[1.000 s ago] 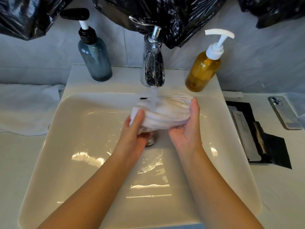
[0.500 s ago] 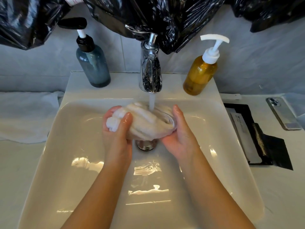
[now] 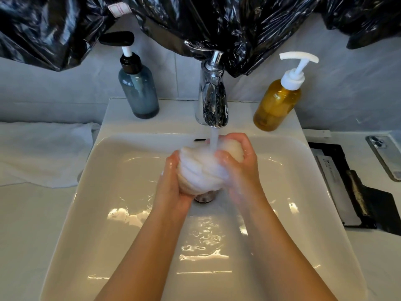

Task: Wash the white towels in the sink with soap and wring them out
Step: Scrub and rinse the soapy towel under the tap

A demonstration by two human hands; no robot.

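A wet white towel is bunched into a ball over the drain of the white sink, directly under the water running from the chrome tap. My left hand grips the ball's left and lower side. My right hand curls round its right end, fingers wrapped over the top. A second white towel lies flat on the counter left of the sink. An amber soap bottle with a white pump stands on the sink's back ledge at the right, a blue-grey pump bottle at the left.
Black plastic bags hang across the wall above the tap. Right of the sink lie a black tray with a dark object and a phone on the counter. Water runs over the basin floor toward me.
The towel has been rolled from a long bundle into a tight ball. My right hand moved up and curled over its right end, and my left hand slid under it.
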